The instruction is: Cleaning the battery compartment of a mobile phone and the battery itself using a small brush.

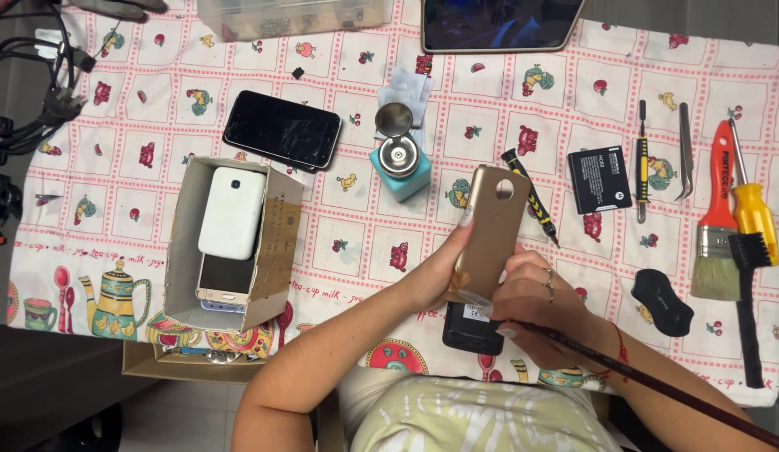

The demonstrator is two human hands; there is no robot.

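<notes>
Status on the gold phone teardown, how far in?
Done: gold back cover is off and the battery lies out on the cloth. In hand: left hand holds the cover, right hand a thin brush. Left: black phone body still open beneath.

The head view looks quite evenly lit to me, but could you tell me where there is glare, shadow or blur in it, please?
In the head view light is soft and even, with short faint shadows beside the cardboard box; the tablet screen and dark phone show mild reflections; the gold back cover held by the left hand and right hand is sharp; the cables at the left edge lie dim.
</notes>
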